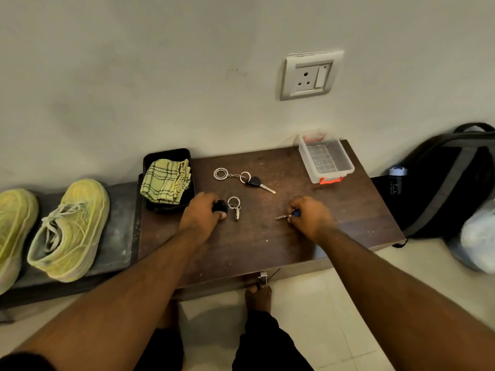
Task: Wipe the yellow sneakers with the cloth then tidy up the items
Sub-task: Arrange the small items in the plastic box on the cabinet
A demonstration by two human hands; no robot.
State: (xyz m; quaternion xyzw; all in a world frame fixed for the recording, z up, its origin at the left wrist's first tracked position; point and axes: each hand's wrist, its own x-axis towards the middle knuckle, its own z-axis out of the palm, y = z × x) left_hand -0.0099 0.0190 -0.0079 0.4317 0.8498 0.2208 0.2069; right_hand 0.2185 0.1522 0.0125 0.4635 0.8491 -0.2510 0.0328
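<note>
A: Black key fob (220, 205) is gripped by left hand (201, 212); blue-headed key (288, 215) pinched by right hand (310, 215). Cloth (166, 181) is folded in black tray (184, 153), sneakers (70, 228) parked left.

B: Risk: third key (255, 181) could be left behind, or the dangling ring (233, 202) snagged and dropped.

Yellow-green checked cloth (166, 181), yellow sneakers (70, 231)

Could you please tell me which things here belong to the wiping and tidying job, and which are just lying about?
Job: yellow sneakers, checked cloth in black tray, three key sets, clear box.
Lying about: backpack, bottle, wall socket, plastic bag.
</note>
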